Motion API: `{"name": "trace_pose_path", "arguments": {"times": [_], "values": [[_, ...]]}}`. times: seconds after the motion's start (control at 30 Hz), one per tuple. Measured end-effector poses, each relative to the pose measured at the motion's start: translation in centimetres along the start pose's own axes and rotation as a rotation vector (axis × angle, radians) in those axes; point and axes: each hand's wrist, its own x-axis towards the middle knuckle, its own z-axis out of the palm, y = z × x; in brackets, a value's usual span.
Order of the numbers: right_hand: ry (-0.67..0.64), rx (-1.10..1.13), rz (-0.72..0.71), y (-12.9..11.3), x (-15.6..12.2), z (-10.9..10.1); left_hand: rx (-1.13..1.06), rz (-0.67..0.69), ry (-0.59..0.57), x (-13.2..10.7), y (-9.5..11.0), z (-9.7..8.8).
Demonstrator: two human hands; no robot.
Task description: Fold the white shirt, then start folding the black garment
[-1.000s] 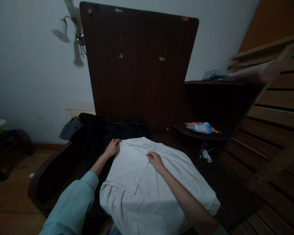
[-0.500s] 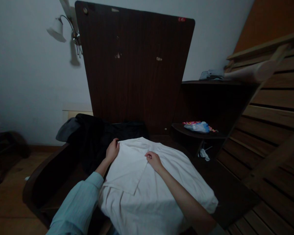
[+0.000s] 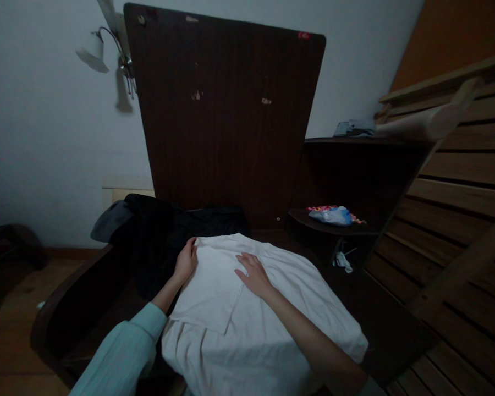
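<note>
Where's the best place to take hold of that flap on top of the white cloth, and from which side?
Probably the flap's pointed near corner, pinched from the near side: it lies flat on the white cloth, and that corner is clear of the right hand.

Counter (image 3: 400, 327), dark brown wood, curved side at left: bearing one white cloth (image 3: 247, 319), spread wide, creased, a folded flap at its left; one heap of black cloth (image 3: 157, 225), rear left, partly over the curved side. Upper shelf (image 3: 358, 141), dark: one folded grey-blue cloth (image 3: 357, 127); one pale roll (image 3: 424, 125), adjacent. Lower shelf (image 3: 334, 227), rounded front: one clear-and-blue plastic bag (image 3: 334, 216), a multicoloured strand (image 3: 324, 208) behind. Floor (image 3: 16, 357), brown boards: one small white scrap (image 3: 41, 304).
</note>
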Motion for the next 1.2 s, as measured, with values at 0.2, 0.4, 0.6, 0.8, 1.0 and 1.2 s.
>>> {"name": "trace_pose_path", "arguments": {"times": [0.2,0.4,0.6,0.8,1.0,1.2], "values": [[-0.334,-0.058,-0.022,-2.0,-0.1,-0.2,0.272,0.076,-0.016,-1.4,0.5,-2.1],[-0.327,-0.059,-0.055,-4.4,0.4,1.1,0.436,0.026,-0.026,-2.5,-1.1,-4.6],[-0.089,-0.082,-0.195,-5.9,0.3,2.4,0.652,0.062,-0.082,-1.9,0.3,-6.7],[-0.013,0.006,-0.225,-3.2,1.8,-0.5,0.491,0.322,-0.299,-2.5,4.8,-4.6],[-0.04,-0.136,0.204,4.9,0.2,-6.2,0.258,0.681,-0.38,-5.4,3.7,-0.6],[-0.255,-0.305,0.428,7.6,-4.9,-5.4,0.276,0.583,-0.494,-6.1,1.1,1.3]]}}
